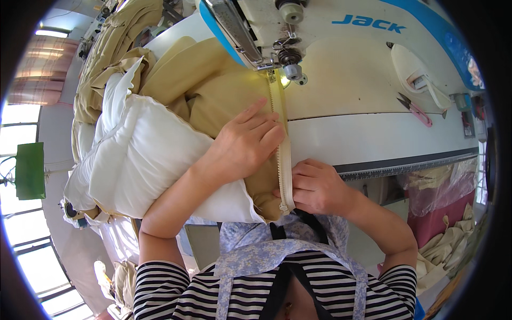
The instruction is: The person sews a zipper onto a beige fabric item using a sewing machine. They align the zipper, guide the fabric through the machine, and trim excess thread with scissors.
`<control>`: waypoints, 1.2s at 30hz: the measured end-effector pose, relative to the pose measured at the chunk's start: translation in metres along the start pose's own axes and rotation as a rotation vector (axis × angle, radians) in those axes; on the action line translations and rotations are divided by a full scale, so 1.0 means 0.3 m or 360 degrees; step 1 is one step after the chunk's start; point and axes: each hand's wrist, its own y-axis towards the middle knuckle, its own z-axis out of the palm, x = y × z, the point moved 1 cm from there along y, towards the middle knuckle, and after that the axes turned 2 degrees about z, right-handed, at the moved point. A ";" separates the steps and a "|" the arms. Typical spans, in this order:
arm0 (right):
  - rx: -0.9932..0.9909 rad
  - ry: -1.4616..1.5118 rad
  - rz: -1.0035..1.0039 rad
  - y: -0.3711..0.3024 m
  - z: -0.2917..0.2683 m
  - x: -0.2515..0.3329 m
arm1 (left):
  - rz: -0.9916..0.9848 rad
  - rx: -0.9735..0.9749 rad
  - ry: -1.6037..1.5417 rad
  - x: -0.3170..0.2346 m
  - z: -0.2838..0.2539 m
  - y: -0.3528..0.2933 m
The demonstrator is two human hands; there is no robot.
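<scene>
A long light-coloured zipper (285, 160) runs from under the sewing machine's presser foot (285, 80) down toward me, lying along the edge of a tan fabric piece (224, 80). My left hand (242, 144) rests over the fabric, thumb and forefinger closed at the zipper's teeth, its outer fingers stretched forward. Near the zipper's lower end, my right hand (320, 188) pinches the tape; its fingertips are partly hidden. Puffy white padding (152, 152), joined to the tan fabric, lies under my left forearm.
The white sewing machine (320, 32) stands over the table (341, 138), which has a ruler strip (405, 164) along its front edge. Pink-handled thread snips (416, 110) lie at right beside a white iron-shaped object (413, 72). Tan garments (114, 48) pile up at far left.
</scene>
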 end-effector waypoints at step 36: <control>0.0278 0.0336 0.0234 0.077 -0.055 -0.050 | -0.0063 0.0113 0.0035 0.020 -0.026 -0.001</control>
